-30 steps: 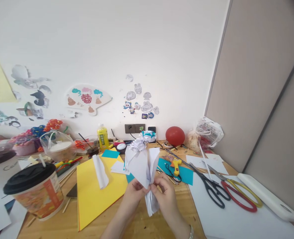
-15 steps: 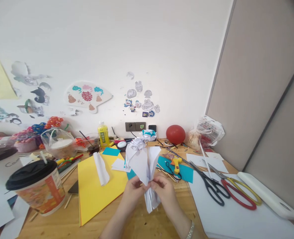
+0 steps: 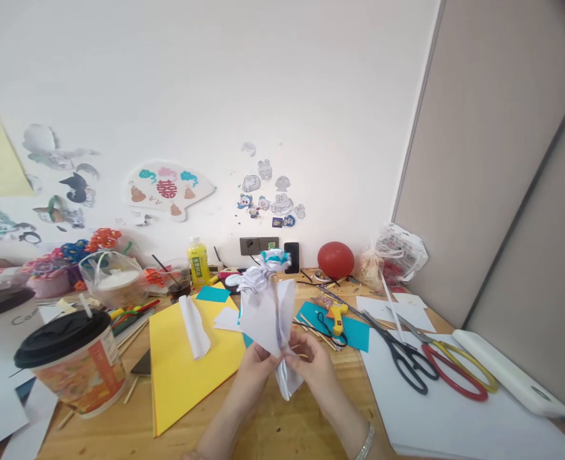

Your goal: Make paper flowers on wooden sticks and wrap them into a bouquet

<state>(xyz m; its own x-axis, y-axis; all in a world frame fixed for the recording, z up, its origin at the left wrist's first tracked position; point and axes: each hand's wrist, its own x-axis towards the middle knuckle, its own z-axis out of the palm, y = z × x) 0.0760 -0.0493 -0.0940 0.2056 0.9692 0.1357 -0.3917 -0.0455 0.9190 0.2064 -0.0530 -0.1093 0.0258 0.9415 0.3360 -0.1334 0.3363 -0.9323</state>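
Note:
A paper bouquet (image 3: 263, 313) stands upright between my hands, wrapped in white paper that is gathered at the waist and flares below. White crumpled paper flowers (image 3: 256, 279) and a blue-and-white paper flower (image 3: 276, 258) stick out at its top. My left hand (image 3: 258, 365) pinches the gathered waist from the left. From the other side my right hand (image 3: 307, 356) grips the same waist, its fingers closed and partly behind the paper. A wooden stick runs down the wrap's open side.
Yellow sheets (image 3: 181, 390) with a rolled white paper (image 3: 195, 326) lie left, near a lidded cup (image 3: 71, 364). Right are a yellow glue gun (image 3: 338, 317) on blue paper, black-handled scissors (image 3: 409, 361), red-handled scissors (image 3: 459, 377) and white sheets (image 3: 406, 421). A red balloon (image 3: 336, 259) sits behind.
The bouquet's top has tilted and shifted slightly left, and its lower paper has turned a little. Both hands keep their hold at the waist.

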